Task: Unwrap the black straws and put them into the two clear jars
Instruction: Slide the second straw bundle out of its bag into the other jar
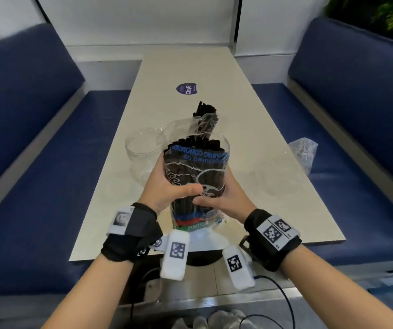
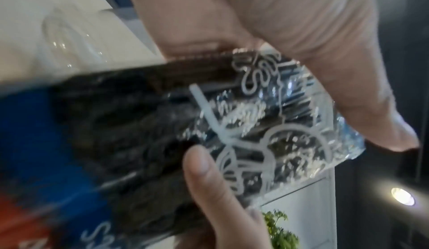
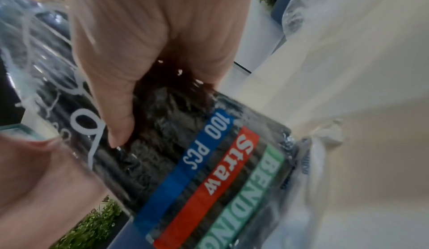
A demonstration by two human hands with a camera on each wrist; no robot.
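Observation:
I hold a clear printed pack of black straws (image 1: pixel 195 172) upright over the near part of the table. My left hand (image 1: pixel 174 186) grips its left side, thumb across the front. From the right, my right hand (image 1: pixel 217 198) grips it lower down. Straw ends show at the pack's open top. One clear jar (image 1: pixel 143 148) stands empty just left of the pack. Behind the pack, more black straws (image 1: pixel 205 112) stick up with loose clear film round them; what holds them is mostly hidden. The left wrist view shows the pack (image 2: pixel 162 124) and jar (image 2: pixel 69 38); the right wrist view shows its label (image 3: pixel 220 170).
The cream table (image 1: pixel 250 115) runs away from me between two blue benches (image 1: pixel 36 162). A crumpled clear wrapper (image 1: pixel 303 150) lies at the table's right edge over the right bench. A round purple sticker (image 1: pixel 187 89) marks the far table top. Cables hang below the near edge.

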